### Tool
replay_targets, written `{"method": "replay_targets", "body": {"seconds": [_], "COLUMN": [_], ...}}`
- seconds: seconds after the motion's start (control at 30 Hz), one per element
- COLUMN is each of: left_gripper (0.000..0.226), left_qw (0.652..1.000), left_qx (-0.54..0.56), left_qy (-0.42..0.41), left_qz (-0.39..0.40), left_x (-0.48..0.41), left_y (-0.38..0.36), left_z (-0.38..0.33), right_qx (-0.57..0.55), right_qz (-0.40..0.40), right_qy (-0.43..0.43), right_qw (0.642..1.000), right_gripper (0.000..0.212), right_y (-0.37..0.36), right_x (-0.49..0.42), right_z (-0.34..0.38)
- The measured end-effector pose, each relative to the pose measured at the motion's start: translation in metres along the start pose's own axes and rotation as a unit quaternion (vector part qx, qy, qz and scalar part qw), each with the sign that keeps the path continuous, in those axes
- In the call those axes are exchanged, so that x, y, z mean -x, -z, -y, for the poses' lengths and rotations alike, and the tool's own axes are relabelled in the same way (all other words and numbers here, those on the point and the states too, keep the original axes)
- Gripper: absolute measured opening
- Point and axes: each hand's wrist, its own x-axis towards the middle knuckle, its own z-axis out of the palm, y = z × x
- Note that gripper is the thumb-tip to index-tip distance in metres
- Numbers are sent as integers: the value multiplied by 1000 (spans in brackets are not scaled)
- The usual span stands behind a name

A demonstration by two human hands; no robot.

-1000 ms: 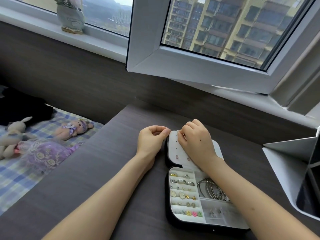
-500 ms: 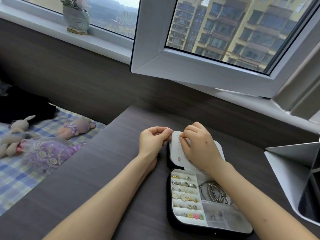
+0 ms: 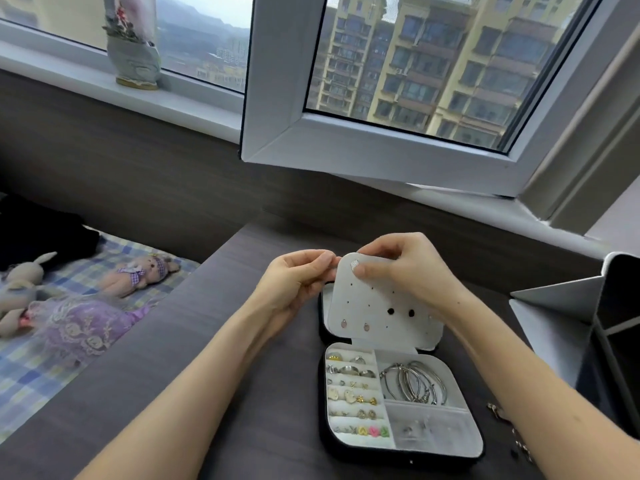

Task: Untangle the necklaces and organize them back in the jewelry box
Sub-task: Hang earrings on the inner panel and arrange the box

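Fingers of the right hand [image 3: 412, 271] pinch the earring flap [image 3: 381, 299] up off the jewelry box [image 3: 398, 458], likely to reach behind it. The left hand [image 3: 298, 282] pinches its corner. A chain [image 3: 496, 409] lies right of the box.

Black jewelry box [image 3: 401, 459] open on table [image 3: 194, 289]; white earring flap [image 3: 384, 306] tilted up.

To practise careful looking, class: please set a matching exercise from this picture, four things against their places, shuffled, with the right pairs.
1 bangles
2 plush bear
3 vase
4 earring panel

A window sill
B between left hand and right hand
C jewelry box, upper right compartment
D checked bedcover

Pairs: 1-C, 2-D, 3-A, 4-B
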Motion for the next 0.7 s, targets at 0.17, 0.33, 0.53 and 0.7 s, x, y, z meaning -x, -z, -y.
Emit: {"method": "replay_targets", "body": {"seconds": [0.17,0.33,0.53,0.7], "left_gripper": [12,6,27,17], "left_qw": [982,955,929,920], "left_qx": [-123,-175,-192,-187], "left_qy": [14,28,48,58], "left_qz": [144,239,314,340], "left_x": [8,15,19,20], "left_y": [2,-5,-12,-10], "left_z": [-8,-11,-5,-5], "right_qx": [54,98,133,127], "right_qz": [-140,-231,-285,-290], "right_qy": [105,269,343,346], "right_qw": [983,930,885,883], "right_gripper": [13,15,16,15], "right_y": [-5,-22,-34,-38], "right_x": [48,77,89,92], "right_z": [5,-10,-23,-27]}}
